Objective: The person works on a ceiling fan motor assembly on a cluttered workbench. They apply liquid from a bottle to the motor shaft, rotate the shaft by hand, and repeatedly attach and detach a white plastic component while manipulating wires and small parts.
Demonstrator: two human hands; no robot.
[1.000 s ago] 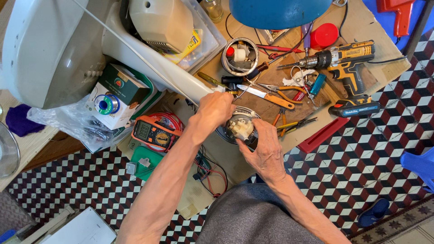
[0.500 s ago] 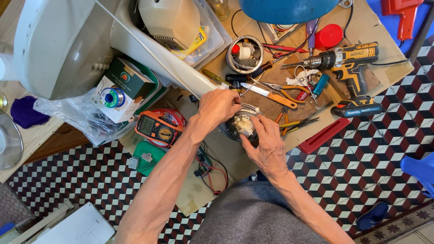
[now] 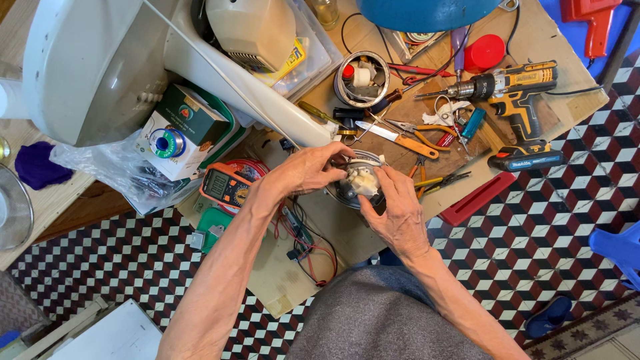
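**Both hands closed on the round motor part**

While you look down at the cluttered wooden bench (image 3: 373, 233), your left hand (image 3: 308, 171) and right hand (image 3: 400, 215) sit close together, both clamped on a round metal motor part (image 3: 360, 181) with a pale core. It lies between them at the bench's middle: left fingers pinch its upper left rim, right fingers wrap its lower right side. Just left of your left wrist lies an orange multimeter (image 3: 225, 187). Orange-handled pliers (image 3: 417, 133) rest just beyond the part, and a yellow cordless drill (image 3: 513, 100) lies well apart to the right.
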